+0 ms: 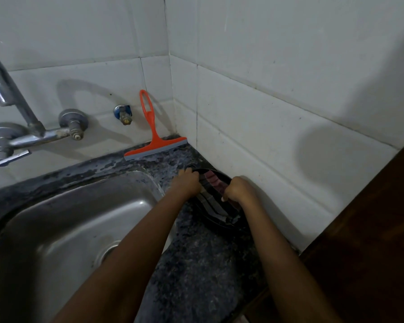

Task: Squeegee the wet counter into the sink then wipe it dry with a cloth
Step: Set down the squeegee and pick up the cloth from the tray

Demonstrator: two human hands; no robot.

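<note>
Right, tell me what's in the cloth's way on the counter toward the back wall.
The left hand and right hand grip the cloth, so nothing separates them. Behind it, the orange squeegee stands on its blade in the back corner of the counter, leaning on the wall; nothing else visible sits between.

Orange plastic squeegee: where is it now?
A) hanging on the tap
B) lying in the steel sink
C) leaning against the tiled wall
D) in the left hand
C: the orange plastic squeegee stands blade-down on the dark speckled counter, handle against the white tiled wall.
</note>
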